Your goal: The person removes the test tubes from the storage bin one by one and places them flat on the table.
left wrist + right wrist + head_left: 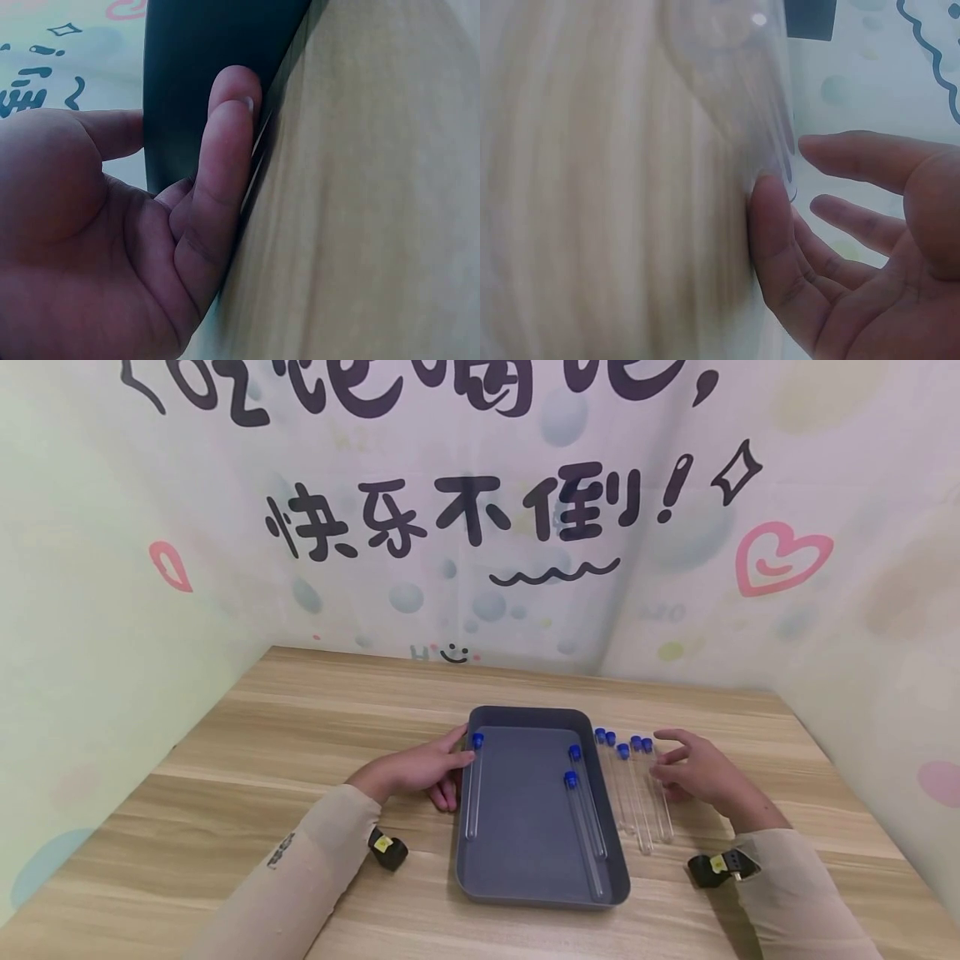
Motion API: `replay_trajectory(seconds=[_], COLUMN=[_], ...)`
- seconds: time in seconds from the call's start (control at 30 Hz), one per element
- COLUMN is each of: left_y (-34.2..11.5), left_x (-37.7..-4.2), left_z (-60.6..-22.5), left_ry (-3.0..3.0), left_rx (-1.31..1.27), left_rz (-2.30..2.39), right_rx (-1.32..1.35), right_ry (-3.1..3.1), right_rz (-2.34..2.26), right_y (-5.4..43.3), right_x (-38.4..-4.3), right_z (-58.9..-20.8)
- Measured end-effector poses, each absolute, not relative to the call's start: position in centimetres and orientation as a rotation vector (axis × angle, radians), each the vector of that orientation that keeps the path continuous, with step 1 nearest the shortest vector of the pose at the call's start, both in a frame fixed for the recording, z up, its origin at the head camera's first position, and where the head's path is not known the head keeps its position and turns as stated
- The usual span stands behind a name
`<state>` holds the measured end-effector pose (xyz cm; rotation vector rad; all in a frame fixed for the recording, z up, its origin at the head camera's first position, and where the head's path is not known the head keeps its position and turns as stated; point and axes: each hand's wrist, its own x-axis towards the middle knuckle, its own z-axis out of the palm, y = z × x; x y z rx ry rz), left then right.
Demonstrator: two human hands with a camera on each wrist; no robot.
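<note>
A grey tray point(517, 885) lies on the table, and my left hand point(420, 770) grips its left wall, thumb over the rim and fingers outside. In the left wrist view, that hand's fingers point(217, 157) are against the dark tray wall point(195, 45). One blue-capped test tube point(474, 793) lies inside along the left wall; two more test tubes point(583, 827) lie by the right wall. Outside, several blue-capped test tubes point(637, 802) lie side by side. My right hand point(697, 772) is beside the rightmost of these, thumb and fingers apart; in the right wrist view the clear tubes point(757, 82) are blurred.
The wooden table point(247, 760) extends on both sides of the tray. A printed cloth point(420, 602) with writing hangs behind the table's back edge. Each wrist carries a small black camera, one at the left wrist point(390, 852) and one at the right wrist point(716, 868).
</note>
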<state>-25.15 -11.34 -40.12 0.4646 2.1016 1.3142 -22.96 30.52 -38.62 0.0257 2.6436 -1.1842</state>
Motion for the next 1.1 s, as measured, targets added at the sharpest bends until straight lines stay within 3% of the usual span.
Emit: replay_trajectory(seconds=[0.5, 1.1], left_y=[-11.4, -11.3], left_x=[-25.2, -25.3], left_z=[-40.1, -40.3], left_ry=[2.101, 2.058], left_rx=[0.466, 0.484], left_rz=[1.316, 1.347], right_rx=[-0.045, -0.313], right_ry=[2.810, 2.791], right_rz=[-1.175, -1.360], right_y=[29.3, 21.9], right_x=[-22.4, -20.9], right_z=[-37.4, -31.8])
